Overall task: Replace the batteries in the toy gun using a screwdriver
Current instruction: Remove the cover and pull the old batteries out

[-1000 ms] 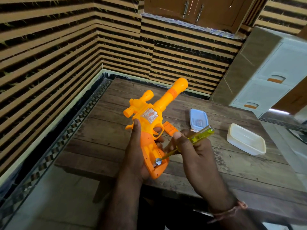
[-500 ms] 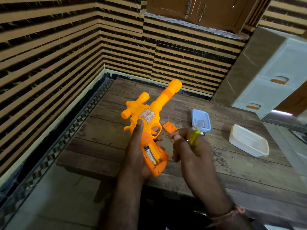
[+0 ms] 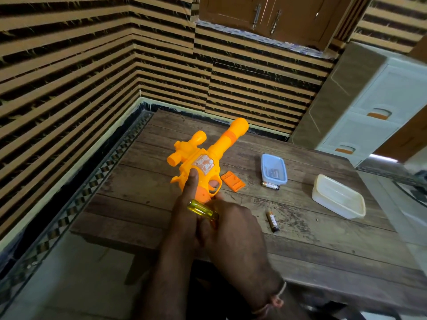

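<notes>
My left hand (image 3: 187, 204) grips the orange toy gun (image 3: 203, 158) by its handle, thumb up on the body, barrel pointing away over the table. My right hand (image 3: 231, 229) covers the handle's lower part and holds the yellow-handled screwdriver (image 3: 202, 210), whose handle sticks out to the left across my left hand. The battery compartment is hidden under my right hand. The orange battery cover (image 3: 233, 181) lies on the wooden table (image 3: 312, 245). One battery (image 3: 272, 221) lies right of my right hand, another battery (image 3: 270, 185) lies by the blue box.
A small blue box (image 3: 273, 169) with small parts inside sits behind the cover. A white plastic container (image 3: 338, 199) stands at the right. A white drawer unit (image 3: 379, 107) stands past the table's far right corner. Striped walls close the left and back.
My right hand has moved left and down over the gun's handle, covering the open compartment. The screwdriver handle now points left. A battery now lies on the table right of my hand.
</notes>
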`<action>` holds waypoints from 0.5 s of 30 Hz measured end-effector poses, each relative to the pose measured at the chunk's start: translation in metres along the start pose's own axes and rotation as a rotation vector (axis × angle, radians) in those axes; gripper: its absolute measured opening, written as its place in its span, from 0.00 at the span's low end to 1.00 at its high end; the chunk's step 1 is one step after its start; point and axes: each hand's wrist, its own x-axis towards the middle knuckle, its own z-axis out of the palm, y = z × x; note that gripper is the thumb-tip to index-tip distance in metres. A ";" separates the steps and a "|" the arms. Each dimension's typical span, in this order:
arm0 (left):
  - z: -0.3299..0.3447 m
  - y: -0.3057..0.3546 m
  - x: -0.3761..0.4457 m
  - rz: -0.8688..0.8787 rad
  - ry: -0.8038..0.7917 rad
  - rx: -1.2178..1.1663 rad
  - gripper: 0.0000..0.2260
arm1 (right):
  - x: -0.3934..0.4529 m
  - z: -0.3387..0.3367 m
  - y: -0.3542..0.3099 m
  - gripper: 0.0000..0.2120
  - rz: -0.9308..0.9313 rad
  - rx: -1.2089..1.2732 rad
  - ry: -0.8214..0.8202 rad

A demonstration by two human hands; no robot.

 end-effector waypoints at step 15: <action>0.002 -0.008 -0.009 0.062 -0.107 -0.108 0.36 | 0.000 -0.001 0.019 0.12 0.053 0.767 0.265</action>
